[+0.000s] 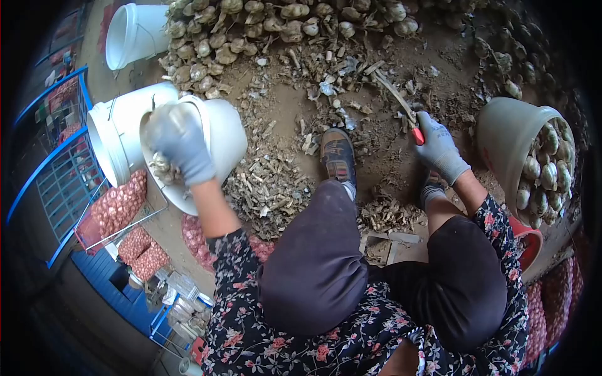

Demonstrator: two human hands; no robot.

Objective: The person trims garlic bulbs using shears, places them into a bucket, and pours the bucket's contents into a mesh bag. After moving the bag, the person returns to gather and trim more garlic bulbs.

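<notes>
The person sits low on the dirt floor (282, 119), and the gloved left hand (179, 143) is closed round a trimmed garlic bulb (162, 166) at the mouth of the tipped white bucket (219, 135), so the step in hand looks like dropping a cleaned bulb in. The gloved right hand (439, 147) is clenched on a red-handled cutter (416, 133) beside a dry stalk (394, 93). Farther out, the heap of untrimmed garlic (251, 25) suggests the next move is a forward reach, with open floor past the sandalled foot (337, 156) and the grey bucket (508, 135) crowding the right.
</notes>
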